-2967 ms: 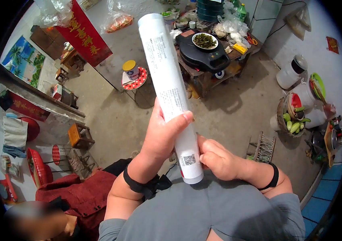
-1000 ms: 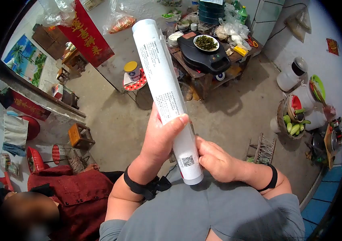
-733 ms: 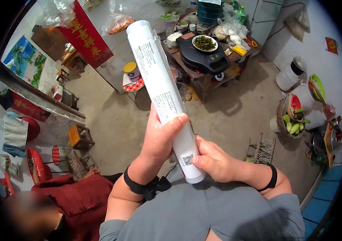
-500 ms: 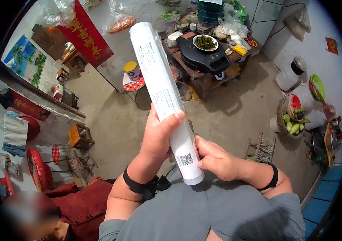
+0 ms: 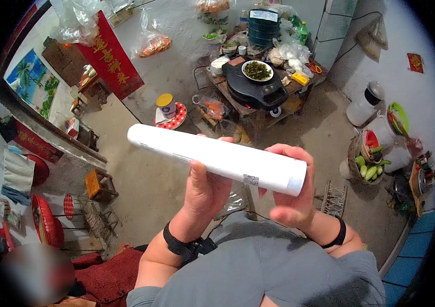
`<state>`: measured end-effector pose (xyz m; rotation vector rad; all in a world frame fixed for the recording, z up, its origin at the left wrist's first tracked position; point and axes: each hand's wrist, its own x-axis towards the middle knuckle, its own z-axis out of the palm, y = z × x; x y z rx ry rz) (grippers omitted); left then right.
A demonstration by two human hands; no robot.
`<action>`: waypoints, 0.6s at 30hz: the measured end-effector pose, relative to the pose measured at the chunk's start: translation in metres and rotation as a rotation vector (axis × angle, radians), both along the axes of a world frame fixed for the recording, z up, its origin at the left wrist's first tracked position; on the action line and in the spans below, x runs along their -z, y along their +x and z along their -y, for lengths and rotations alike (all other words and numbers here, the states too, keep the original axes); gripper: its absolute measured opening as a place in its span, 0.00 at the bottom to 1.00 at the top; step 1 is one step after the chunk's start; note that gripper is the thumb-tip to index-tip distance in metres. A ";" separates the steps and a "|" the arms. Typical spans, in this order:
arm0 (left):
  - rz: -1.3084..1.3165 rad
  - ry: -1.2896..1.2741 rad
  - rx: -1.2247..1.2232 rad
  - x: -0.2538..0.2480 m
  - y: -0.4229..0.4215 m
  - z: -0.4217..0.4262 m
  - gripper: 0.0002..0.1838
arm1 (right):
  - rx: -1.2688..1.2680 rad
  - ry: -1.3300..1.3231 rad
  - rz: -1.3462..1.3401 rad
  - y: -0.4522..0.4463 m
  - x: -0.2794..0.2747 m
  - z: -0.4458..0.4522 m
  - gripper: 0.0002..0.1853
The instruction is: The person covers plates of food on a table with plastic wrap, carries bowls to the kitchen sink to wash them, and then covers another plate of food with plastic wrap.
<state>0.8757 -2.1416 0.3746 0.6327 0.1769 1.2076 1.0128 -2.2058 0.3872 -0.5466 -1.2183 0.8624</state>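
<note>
A long white roll point(image 5: 217, 156) with fine print and a QR code lies tilted across the view, its left end higher than its right. My left hand point(image 5: 207, 187) is closed around its middle from below, thumb on the near side. Around the right end, my right hand point(image 5: 296, 192) has its fingers curled behind the roll, while its thumb stands off below. Shiny clear plastic point(image 5: 234, 202) shows beneath the roll, near my left hand; whether it is joined to the roll I cannot tell.
A low table point(image 5: 238, 105) ahead bears a black electric griddle point(image 5: 243, 89) with a plate of greens point(image 5: 257, 71). Left of it, a yellow-lidded tin point(image 5: 166, 105) stands on a red dotted stool point(image 5: 179, 116). Vegetable basket point(image 5: 365, 166) at right; a person in dark red point(image 5: 107, 279) at lower left.
The roll has swung from nearly upright to mostly sideways, its top end going left and down. My right hand has moved up around its right end, and the thumb has come off.
</note>
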 end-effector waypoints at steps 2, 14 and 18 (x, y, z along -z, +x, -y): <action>-0.110 -0.020 0.185 0.007 -0.003 -0.003 0.34 | 0.181 0.037 0.151 0.011 0.000 -0.012 0.38; -0.553 0.407 0.352 -0.042 0.007 -0.016 0.29 | -0.254 -0.351 0.001 0.041 -0.050 -0.045 0.25; -0.374 0.158 0.349 -0.045 0.015 -0.003 0.35 | -0.329 -0.453 -0.037 0.032 -0.051 -0.040 0.22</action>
